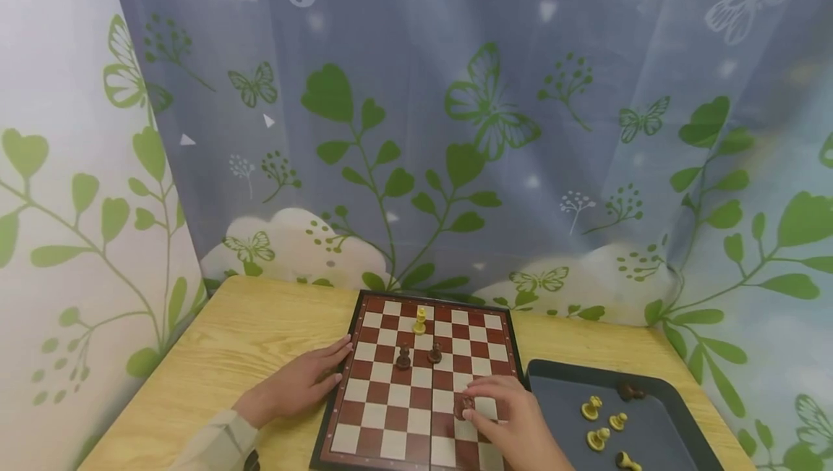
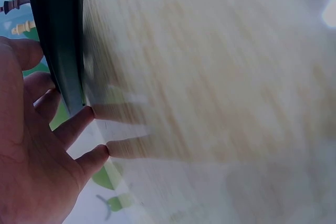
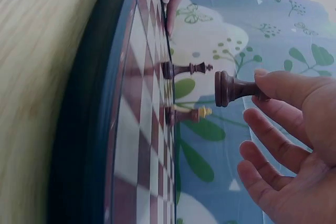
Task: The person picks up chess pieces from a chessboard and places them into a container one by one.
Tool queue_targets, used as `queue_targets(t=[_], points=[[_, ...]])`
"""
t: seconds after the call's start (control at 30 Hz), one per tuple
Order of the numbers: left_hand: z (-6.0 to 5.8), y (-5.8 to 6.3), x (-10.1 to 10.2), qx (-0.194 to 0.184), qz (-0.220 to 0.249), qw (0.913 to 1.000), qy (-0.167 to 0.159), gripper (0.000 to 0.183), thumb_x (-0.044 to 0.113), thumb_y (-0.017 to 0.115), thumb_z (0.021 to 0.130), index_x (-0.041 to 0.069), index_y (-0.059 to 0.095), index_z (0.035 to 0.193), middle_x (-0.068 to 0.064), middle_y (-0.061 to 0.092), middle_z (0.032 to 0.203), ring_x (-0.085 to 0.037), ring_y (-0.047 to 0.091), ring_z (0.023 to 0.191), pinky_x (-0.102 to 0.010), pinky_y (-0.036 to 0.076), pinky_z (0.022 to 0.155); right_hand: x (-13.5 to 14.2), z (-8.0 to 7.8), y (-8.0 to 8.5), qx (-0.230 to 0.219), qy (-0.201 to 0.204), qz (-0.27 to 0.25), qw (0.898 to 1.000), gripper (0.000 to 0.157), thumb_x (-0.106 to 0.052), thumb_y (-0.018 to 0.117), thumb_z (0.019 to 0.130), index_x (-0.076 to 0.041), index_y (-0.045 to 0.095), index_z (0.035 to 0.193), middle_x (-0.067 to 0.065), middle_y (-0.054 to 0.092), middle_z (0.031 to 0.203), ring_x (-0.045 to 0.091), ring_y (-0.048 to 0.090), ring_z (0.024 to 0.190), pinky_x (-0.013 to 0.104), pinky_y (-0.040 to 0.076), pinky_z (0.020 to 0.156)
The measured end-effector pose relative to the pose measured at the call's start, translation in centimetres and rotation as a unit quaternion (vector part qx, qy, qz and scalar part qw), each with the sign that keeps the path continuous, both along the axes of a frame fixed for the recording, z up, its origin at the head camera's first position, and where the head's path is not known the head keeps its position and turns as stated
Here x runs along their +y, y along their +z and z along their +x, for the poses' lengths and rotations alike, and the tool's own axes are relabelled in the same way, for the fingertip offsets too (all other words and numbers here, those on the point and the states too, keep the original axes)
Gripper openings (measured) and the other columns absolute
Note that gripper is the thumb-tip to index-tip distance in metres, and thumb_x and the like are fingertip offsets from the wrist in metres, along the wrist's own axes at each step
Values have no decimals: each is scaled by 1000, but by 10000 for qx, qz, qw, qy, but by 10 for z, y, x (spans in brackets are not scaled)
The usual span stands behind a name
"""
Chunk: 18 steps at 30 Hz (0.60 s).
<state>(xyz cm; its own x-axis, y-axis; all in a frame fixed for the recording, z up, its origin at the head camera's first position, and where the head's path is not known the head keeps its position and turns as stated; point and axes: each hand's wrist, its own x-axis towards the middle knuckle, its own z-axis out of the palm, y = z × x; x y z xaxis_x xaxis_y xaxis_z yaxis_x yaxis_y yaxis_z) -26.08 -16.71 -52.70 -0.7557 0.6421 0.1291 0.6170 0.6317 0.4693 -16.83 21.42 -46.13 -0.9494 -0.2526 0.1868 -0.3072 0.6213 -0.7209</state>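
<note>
A dark brown chess piece (image 3: 235, 88) is pinched between the thumb and forefinger of the right hand (image 1: 510, 413), over the near right part of the chessboard (image 1: 374, 440); in the right wrist view its wide base faces the squares and is apart from them. The right hand's other fingers spread clear of the piece. This hold looks sound: gripping near the top leaves the base free, and a light pinch with the base parallel to the board should let the piece stand without tipping. Coming down straight onto the middle of one square would serve better than sliding across lines, and the wrist is best kept high. Farther up the board stand a dark piece with a pointed top (image 1: 403, 357), another dark piece (image 1: 434, 352) and a yellow piece (image 1: 419, 321), well apart from the right hand. The left hand (image 1: 299, 388) lies with relaxed, extended fingers touching the board's left edge; light pressure there should steady the board without shifting it. Just beside the right edge, a dark tray (image 1: 553, 391) holds more pieces, some upright, some lying. Beneath is a wooden table (image 1: 260, 326).
</note>
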Motion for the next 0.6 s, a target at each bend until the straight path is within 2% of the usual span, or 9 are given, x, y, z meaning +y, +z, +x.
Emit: queue_targets(t=[0.2,0.47,0.6], points=[[1,2,-2,15,-27,10000,13,56,29,44,110,-6,37,153,-21,31,163,-45,39,144,-60,36,115,14,8,2,-272,-459,-27,9986,25,-27,82,86,-22,77,109,-3,68,118,31,61,113,49,55,95],[1,2,0,35,-32,10000,23,56,30,43,110,-5,38,153,-20,32,163,-43,40,144,-60,36,115,27,12,-1,33,-1040,75,9945,22,-20,85,81,-24,78,102,-11,68,108,22,63,108,43,55,97],[0,1,0,65,-23,10000,6,56,30,43,110,-5,38,153,-20,32,163,-43,40,144,-59,36,115,32,14,-4,149,-1238,124,9921,21,-17,85,81,-25,78,100,-11,69,108,24,63,108,44,53,101]])
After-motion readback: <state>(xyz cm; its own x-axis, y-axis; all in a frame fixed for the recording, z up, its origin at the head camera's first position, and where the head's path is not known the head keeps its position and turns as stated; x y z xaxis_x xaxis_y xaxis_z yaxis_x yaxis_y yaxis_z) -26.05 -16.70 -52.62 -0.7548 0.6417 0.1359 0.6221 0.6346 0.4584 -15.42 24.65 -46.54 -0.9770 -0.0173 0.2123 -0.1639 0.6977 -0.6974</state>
